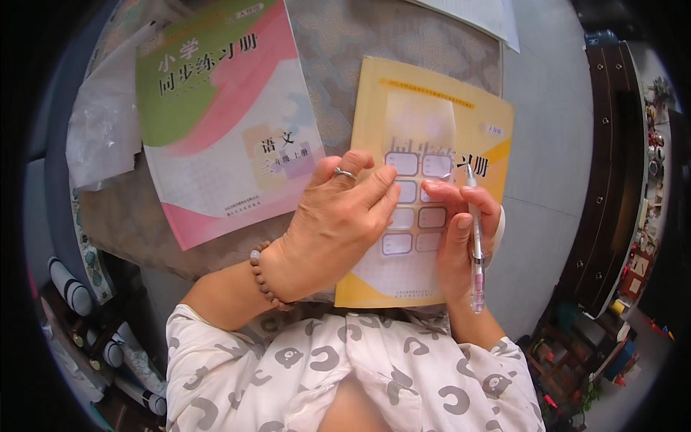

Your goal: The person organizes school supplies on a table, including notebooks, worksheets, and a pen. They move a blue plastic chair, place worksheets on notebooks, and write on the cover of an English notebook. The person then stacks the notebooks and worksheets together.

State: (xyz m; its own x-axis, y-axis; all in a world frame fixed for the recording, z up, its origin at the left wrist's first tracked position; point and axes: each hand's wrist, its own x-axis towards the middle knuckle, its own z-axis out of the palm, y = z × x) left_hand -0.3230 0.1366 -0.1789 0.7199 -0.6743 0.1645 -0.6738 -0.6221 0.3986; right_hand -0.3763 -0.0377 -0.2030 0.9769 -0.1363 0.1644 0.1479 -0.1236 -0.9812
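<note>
A yellow workbook (372, 119) lies in front of me, with a translucent sheet of name-label stickers (400, 217) over its cover. My left hand (345, 216) reaches over the sheet's left side, its fingertips at the labels; whether they pinch the sheet is unclear. My right hand (464, 232) is at the sheet's right side and holds a clear-barrelled pen (477, 243), its tip pointing up and away from me. A green, pink and white workbook (221, 124) lies to the left, close to my left hand.
The books lie on a patterned table covering (334, 70). Crumpled clear plastic (102, 124) is at the table's left edge, and white papers (475, 19) are at the far edge. A dark cabinet (604, 178) stands beyond the floor on the right. Striped rolled cushions (70, 286) are at lower left.
</note>
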